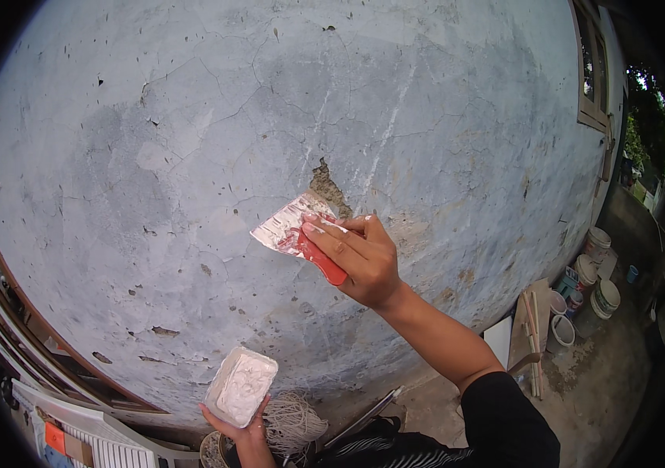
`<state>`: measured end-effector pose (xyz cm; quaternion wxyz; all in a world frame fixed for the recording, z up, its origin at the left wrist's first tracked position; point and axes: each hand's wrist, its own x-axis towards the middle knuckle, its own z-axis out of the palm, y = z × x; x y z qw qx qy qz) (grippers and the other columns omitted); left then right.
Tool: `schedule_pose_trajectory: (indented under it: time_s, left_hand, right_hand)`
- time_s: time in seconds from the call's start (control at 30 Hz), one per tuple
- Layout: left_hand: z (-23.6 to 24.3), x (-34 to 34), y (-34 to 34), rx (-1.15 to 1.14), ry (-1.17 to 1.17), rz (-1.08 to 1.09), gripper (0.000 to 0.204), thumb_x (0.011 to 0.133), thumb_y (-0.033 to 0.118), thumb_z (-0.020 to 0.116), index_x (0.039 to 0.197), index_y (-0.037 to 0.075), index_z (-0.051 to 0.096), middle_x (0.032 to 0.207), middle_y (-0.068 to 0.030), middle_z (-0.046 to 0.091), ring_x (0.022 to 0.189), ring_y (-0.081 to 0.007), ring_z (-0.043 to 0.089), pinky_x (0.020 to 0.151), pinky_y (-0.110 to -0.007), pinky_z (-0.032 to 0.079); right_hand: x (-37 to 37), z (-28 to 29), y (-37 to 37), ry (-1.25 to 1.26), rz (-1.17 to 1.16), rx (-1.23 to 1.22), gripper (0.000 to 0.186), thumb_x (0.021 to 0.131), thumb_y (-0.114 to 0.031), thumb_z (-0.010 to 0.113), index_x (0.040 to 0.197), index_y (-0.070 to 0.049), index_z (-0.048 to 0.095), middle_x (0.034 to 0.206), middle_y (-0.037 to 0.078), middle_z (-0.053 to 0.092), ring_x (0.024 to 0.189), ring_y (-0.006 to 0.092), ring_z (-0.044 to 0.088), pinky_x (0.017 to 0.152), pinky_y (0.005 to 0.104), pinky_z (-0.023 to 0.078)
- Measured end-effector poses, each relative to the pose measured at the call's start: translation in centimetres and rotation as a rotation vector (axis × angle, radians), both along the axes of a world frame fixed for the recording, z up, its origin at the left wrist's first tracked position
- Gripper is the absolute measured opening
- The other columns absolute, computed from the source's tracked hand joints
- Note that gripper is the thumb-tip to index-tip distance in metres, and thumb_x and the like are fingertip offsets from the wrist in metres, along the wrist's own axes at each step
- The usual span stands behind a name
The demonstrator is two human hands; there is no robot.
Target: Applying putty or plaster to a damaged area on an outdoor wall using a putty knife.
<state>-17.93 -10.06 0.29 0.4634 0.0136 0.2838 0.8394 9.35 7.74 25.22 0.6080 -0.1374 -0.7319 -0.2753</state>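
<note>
My right hand (360, 261) grips a putty knife (318, 253) by its red handle, fingers pressed along the blade. White paste coats the broad blade, and its edge lies at the wall beside a patch of broken plaster (328, 187) with rough brown grit showing. Lower down, my left hand (248, 437) is closed round the bottom of a small white tub (223, 373). Whitish filler paste (245, 388) sits inside the tub, its surface uneven. The pale blue wall (215, 140) carries fine cracks, chips and white streaks above the patch.
A window frame (594, 70) is set in the wall at the upper right. Several buckets (606, 296) and wooden sticks (533, 343) stand along the wall's right foot. Below my left hand lies a bundle of pale string (293, 421). White slatted plastic (114, 448) fills the lower left.
</note>
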Motion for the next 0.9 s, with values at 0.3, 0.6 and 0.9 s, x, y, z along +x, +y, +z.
schedule_pose_trajectory:
  time_s: [0.3,0.6,0.9]
  left_hand:
    - [-0.1,-0.1,-0.1,0.058,-0.008,-0.013,0.095,0.091,0.082,0.040,0.159,0.016,0.039,0.151,-0.0191,0.055,0.119,-0.0496,0.066,0.069,-0.068,0.064]
    - [0.0,-0.2,-0.1,0.019,0.008,0.015,0.096,0.090,0.082,0.040,0.159,0.014,0.039,0.150,-0.0215,0.055,0.117,-0.0506,0.066,0.068,-0.068,0.064]
    - [-0.4,-0.2,0.1,0.037,0.000,-0.013,0.096,0.090,0.083,0.039,0.159,0.015,0.039,0.150,-0.0197,0.055,0.118,-0.0492,0.066,0.069,-0.069,0.063]
  right_hand:
    - [0.2,0.9,0.1,0.010,0.005,0.005,0.033,0.084,-0.014,0.082,0.116,-0.007,0.077,0.114,0.008,0.080,0.092,0.0194,0.074,0.079,0.0321,0.051]
    - [-0.1,1.1,0.5,0.005,0.007,0.030,0.034,0.084,-0.012,0.082,0.117,-0.006,0.076,0.116,0.007,0.079,0.090,0.0193,0.074,0.079,0.0318,0.050]
    - [-0.1,1.9,0.5,0.034,-0.014,0.059,0.039,0.080,-0.011,0.082,0.120,-0.011,0.077,0.111,0.003,0.080,0.087,0.0208,0.068,0.079,0.0297,0.055]
